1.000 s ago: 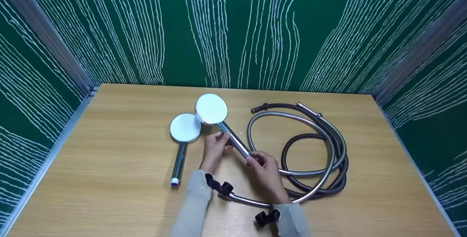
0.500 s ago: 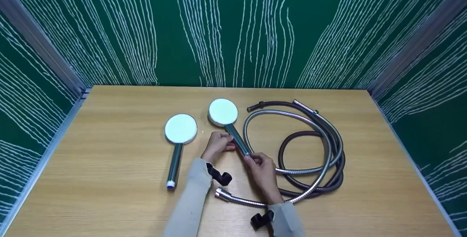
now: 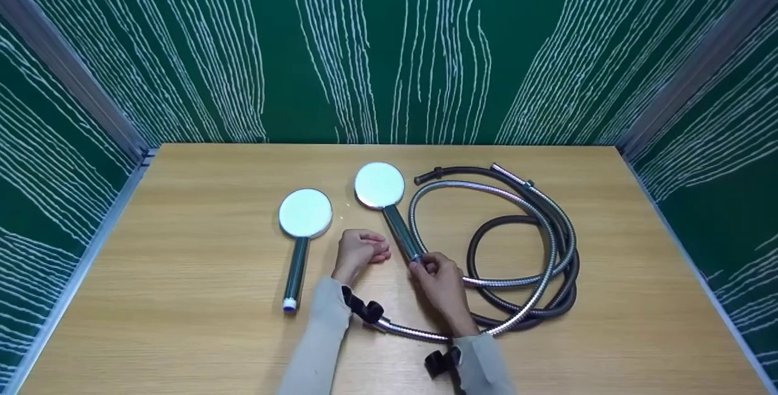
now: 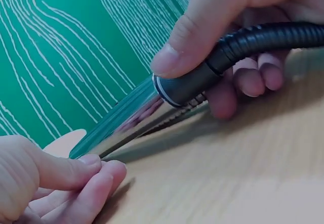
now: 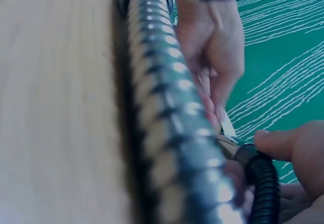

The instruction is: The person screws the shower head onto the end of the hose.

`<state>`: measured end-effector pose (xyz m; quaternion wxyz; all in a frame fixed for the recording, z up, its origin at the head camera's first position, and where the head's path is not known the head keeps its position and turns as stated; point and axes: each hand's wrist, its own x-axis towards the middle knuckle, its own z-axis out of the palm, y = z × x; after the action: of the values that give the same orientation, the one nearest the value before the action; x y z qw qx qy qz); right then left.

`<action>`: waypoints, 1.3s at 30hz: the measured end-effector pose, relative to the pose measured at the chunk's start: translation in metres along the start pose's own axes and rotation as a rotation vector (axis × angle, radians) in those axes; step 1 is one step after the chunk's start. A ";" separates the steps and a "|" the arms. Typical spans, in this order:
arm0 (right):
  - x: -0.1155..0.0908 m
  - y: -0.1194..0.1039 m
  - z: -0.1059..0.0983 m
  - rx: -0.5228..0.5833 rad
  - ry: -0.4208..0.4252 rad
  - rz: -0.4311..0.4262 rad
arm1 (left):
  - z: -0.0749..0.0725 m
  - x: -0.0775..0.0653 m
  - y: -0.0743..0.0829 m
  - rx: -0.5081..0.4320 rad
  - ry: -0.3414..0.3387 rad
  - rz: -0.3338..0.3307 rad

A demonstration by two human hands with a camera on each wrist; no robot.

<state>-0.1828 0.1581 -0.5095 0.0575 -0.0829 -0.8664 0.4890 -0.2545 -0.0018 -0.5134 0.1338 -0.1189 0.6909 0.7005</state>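
The shower head [image 3: 394, 219] is near the middle of the table [image 3: 182, 231], its white face turned up and toward the far wall [image 3: 285, 48], its chrome handle slanting back to the right hand [image 3: 444, 279]. That hand grips the end of the black hose [image 4: 263, 36], thumb on top and fingers beneath, where the hose meets the handle with a thin pale ring at the joint; how tight the joint is cannot be told. The left hand [image 3: 360, 254] is just beside the handle, its fingers loosely bent and the thumb near the fingertips, holding nothing that shows. The second shower head [image 3: 298, 248] lies to the left, face up, a blue-and-white piece at its handle's end. The steel hose [image 3: 509, 283] loops with the black one at the right, and one end of it runs under the left wrist. Both sleeves [image 3: 315, 334] carry black wrist mounts [image 3: 368, 310].
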 end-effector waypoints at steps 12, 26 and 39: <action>-0.009 -0.014 -0.036 -0.155 -0.092 -0.117 | -0.032 -0.041 -0.013 0.078 -0.057 0.036; -0.052 -0.010 -0.024 -0.082 -0.254 -0.204 | -0.072 -0.099 -0.006 0.242 0.013 0.210; -0.075 -0.007 -0.002 -0.191 -0.278 -0.375 | -0.098 -0.099 0.005 0.506 0.403 0.321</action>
<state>-0.1093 0.1415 -0.5043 0.0194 0.1421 -0.9086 0.3923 -0.1655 -0.1024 -0.4759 -0.0914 -0.1078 0.8648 0.4818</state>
